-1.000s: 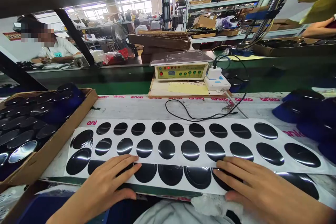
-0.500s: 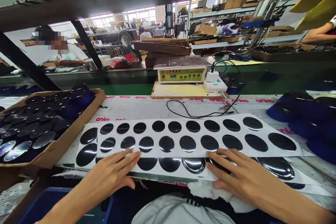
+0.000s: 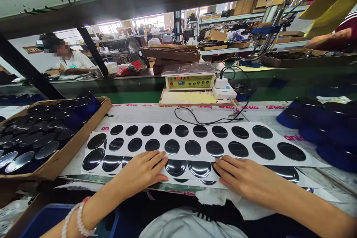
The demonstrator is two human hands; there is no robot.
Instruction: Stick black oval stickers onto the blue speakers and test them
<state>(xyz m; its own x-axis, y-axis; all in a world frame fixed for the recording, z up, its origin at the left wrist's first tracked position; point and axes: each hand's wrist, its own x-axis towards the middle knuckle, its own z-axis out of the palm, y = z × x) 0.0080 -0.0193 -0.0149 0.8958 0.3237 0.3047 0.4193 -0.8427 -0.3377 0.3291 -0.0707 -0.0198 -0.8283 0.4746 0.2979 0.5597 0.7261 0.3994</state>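
1. At the far left a cardboard box [image 3: 81, 134], matt and brown, held glossy dark round pieces [image 3: 47, 149] packed close together.
2. Next came the left ends of one or more lower sheets [image 3: 102, 173], white and bearing black discs, which stuck out from beneath the upper one.
3. The left hand [image 3: 143, 169] lay palm down across the near edge of the upper sheet, its fingers extended together and its thumb towards the person. Whether it pinched the edge or only pressed it could not be told. A pale beaded bracelet [image 3: 80, 218] circled its wrist.
4. The upper sheet [image 3: 203, 148] lay along the bench [image 3: 134, 113], on top of the lower sheets, with two rows of smooth, shiny black discs [image 3: 172, 147] on its white backing. It was probably light and fairly bendy, too long for one hand to keep flat; the gloss would likely smudge or scratch. The plain margins seemed the best hold, one hand towards each end.
5. Behind it stood a boxy control unit [image 3: 190, 83] with a yellowish panel, and a thin black cable [image 3: 199, 124] curled on the bench.
6. The right hand [image 3: 240, 174] rested on the same near edge, fingers loosely bent; any pinch beneath was hidden.
7. At the far right sat rounded, glossy dark-blue parts [image 3: 318, 122], bunched together.
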